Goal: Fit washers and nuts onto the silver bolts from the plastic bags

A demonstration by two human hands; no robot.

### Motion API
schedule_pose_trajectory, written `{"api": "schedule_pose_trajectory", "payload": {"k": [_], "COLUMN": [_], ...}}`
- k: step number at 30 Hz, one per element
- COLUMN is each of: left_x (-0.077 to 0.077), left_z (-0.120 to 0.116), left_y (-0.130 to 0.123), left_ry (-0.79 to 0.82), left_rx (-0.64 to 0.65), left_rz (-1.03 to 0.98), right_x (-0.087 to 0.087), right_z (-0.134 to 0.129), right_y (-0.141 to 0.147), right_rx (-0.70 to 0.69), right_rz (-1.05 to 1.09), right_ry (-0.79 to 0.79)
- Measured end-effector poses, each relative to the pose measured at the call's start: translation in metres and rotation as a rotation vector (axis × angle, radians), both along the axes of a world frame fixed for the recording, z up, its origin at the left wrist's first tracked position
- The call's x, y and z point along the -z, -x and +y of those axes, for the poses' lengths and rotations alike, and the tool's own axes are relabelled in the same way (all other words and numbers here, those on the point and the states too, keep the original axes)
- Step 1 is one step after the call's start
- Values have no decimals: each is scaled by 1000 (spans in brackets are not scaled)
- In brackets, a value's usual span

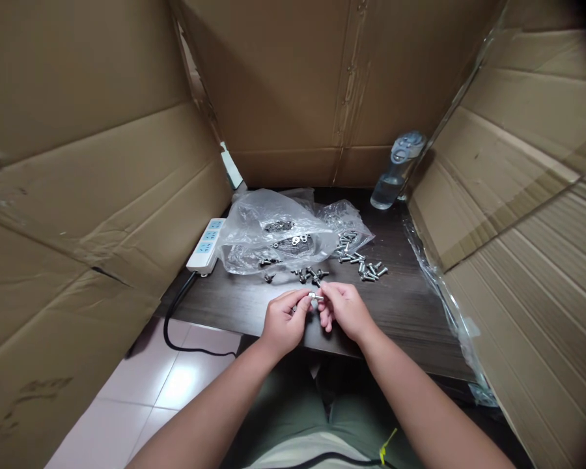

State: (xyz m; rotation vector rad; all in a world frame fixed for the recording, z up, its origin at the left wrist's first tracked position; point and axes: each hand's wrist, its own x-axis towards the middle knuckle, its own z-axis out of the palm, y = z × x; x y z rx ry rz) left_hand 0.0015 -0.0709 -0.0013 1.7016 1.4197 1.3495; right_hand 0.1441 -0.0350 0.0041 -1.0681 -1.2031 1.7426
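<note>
Above the table's front edge, a silvery bolt (316, 296) lies crosswise between my two hands. The thumb and fingers of my left hand (284, 320) pinch one end of it. My right hand (346, 310) has its fingers closed at the other end; whether a small part is also hidden in them I cannot tell. Just beyond my fingers lies a small group of dark-headed bolts (303, 276). Farther right is a loose pile of silvery bolts (370, 270). Behind them, a clear plastic bag (239, 225) holds nuts or washers and other small metal parts.
A second clear bag (339, 212) spills bolts onto the dark table (410, 306). At the left stands a white power strip (206, 247) with a black cable (168, 319). A water bottle (389, 185) stands at the back right. Cardboard walls (283, 85) enclose three sides.
</note>
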Motion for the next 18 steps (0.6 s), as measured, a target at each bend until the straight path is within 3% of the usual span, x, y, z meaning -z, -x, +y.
{"api": "schedule_pose_trajectory", "payload": {"k": [5,8,12,14,18], "left_x": [0,1,-2,-4,-7], "left_z": [3,7,16,18,18], "left_y": [2,4,9,12,15], "left_ry": [142,266,320,310,295], "left_rx": [-26,-41,-80,-90,-90], "left_rz": [-172,-455,-952,-1096,-1185], "right_x": [0,3,7,9,8], "right_z": [-2,-1,3,6,7], "right_y": [-3,2,11,16,20], "right_rx": [-71,-28,115,121,56], "right_rz": [-3,-148,-514,-692,-1006], "right_ry": [-25,-113,-552,-759,-848]}}
